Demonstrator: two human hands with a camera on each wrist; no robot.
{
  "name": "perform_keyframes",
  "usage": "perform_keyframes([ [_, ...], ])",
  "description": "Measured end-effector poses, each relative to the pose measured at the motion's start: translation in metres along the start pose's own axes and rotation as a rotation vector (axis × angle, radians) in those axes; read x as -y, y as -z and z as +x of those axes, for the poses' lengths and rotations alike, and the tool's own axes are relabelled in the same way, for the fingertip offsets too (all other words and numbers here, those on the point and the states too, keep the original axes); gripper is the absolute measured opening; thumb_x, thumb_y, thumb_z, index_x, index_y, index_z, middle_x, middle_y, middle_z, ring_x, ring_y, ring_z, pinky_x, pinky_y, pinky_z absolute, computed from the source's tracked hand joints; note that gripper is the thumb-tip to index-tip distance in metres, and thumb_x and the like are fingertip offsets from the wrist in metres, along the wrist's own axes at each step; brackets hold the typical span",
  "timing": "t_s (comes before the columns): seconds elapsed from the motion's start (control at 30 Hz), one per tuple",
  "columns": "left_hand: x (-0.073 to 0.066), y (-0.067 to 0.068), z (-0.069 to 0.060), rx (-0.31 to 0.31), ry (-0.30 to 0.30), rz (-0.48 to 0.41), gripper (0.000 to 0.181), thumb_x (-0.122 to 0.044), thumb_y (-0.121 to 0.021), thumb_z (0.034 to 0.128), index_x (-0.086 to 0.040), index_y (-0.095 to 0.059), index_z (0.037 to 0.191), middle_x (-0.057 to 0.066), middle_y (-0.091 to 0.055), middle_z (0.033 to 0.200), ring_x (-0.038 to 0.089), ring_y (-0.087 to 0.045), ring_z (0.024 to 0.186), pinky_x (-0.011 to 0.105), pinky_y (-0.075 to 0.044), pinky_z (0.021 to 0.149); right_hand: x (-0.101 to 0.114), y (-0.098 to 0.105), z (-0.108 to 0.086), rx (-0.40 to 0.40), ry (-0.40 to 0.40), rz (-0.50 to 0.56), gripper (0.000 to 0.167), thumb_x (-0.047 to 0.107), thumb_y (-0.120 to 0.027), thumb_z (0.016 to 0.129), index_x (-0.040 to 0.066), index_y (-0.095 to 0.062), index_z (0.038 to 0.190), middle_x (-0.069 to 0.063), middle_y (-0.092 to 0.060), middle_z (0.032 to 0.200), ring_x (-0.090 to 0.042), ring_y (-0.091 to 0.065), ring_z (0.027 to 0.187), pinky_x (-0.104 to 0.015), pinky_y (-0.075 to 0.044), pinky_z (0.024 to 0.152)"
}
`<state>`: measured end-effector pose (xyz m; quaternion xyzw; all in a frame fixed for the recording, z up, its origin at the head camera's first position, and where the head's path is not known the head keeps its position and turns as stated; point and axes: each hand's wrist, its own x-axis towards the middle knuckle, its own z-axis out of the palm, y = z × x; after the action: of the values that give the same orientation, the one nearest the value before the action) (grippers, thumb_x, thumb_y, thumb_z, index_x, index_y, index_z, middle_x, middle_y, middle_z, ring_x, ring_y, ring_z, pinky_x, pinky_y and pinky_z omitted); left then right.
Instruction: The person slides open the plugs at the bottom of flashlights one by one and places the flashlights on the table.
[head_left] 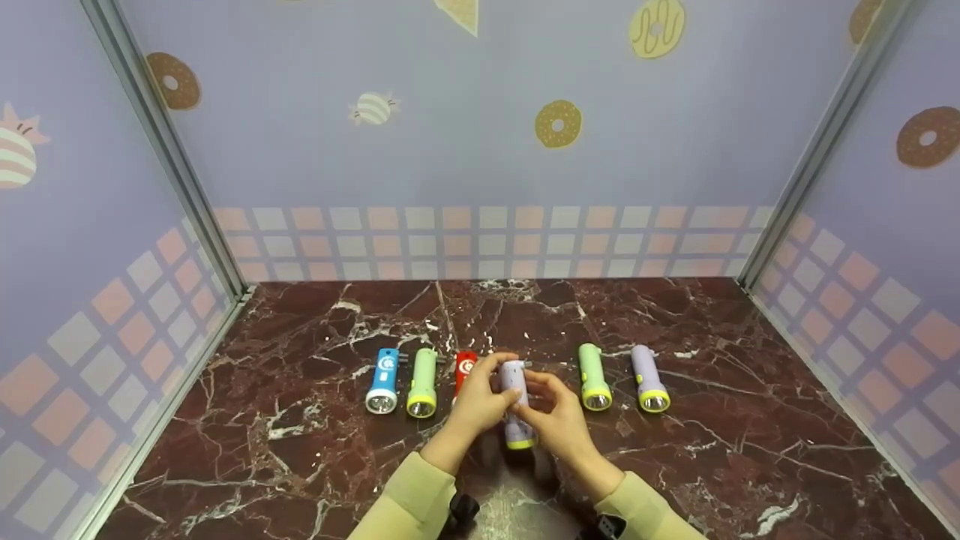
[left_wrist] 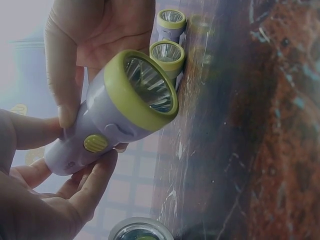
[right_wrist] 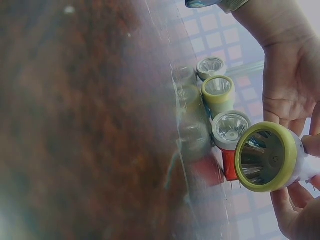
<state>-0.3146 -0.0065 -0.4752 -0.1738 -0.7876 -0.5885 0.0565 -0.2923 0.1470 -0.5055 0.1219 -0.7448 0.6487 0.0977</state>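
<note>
Purple flashlight (left_wrist: pixel 103 116) | grip: left hand (head_left: pixel 478 400), right hand (head_left: pixel 561 420) both holding | its yellow switch (left_wrist: pixel 95 143): only left-wrist view

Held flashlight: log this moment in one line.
left hand: holds purple flashlight | right hand: holds same flashlight | table: five other flashlights lying

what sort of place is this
Probably a staged recording booth: doughnut-printed panels meeting at metal-looking corner strips enclose a marbled dark red tabletop with flashlights spaced out on it.
</note>
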Motion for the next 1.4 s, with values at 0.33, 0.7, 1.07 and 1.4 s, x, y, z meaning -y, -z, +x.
perform_keyframes([
  [0.33,0.0006,0.0003,0.0004,0.001,-0.010,0.018,0.050,0.008,-0.071,0.0770,0.004,-0.062,0.126,0.027,-0.058,0.121,0.036,-0.067,0.098,0.042,-0.057,0.084,-0.0010,0.0002,0.0006,0.006,0.011,-0.005,0.048,-0.002,-0.077,0.085,-0.008,-0.060,0.129,-0.031,-0.066,0.129,-0.040,-0.069,0.112,-0.030,-0.059,0.090],
  [0.7,0.0005,0.0016,0.0005,0.012,0.008,0.046,0.051,0.007,-0.072,0.0767,0.001,-0.064,0.127,0.025,-0.058,0.118,0.029,-0.062,0.095,0.034,-0.052,0.080,-0.0002,0.0009,-0.0004,0.041,0.005,-0.010,0.047,-0.001,-0.076,0.086,-0.008,-0.059,0.130,-0.033,-0.066,0.127,-0.031,-0.073,0.101,-0.027,-0.059,0.086],
  [1.07,-0.0003,0.0014,-0.0001,0.006,0.007,0.076,0.052,0.005,-0.071,0.0763,-0.003,-0.065,0.127,0.024,-0.058,0.118,0.031,-0.060,0.102,0.043,-0.053,0.090,-0.0014,0.0011,0.0007,0.034,-0.008,-0.016,0.048,-0.002,-0.077,0.085,-0.007,-0.060,0.130,-0.033,-0.067,0.126,-0.034,-0.072,0.101,-0.026,-0.059,0.086],
  [1.4,-0.0022,0.0009,-0.0005,-0.001,0.006,0.095,0.052,0.005,-0.071,0.0765,-0.004,-0.065,0.127,0.025,-0.059,0.121,0.035,-0.059,0.107,0.050,-0.052,0.093,-0.0016,0.0010,0.0010,0.034,-0.009,-0.008,0.048,-0.002,-0.076,0.085,-0.007,-0.060,0.130,-0.033,-0.065,0.128,-0.036,-0.072,0.103,-0.026,-0.058,0.087],
])
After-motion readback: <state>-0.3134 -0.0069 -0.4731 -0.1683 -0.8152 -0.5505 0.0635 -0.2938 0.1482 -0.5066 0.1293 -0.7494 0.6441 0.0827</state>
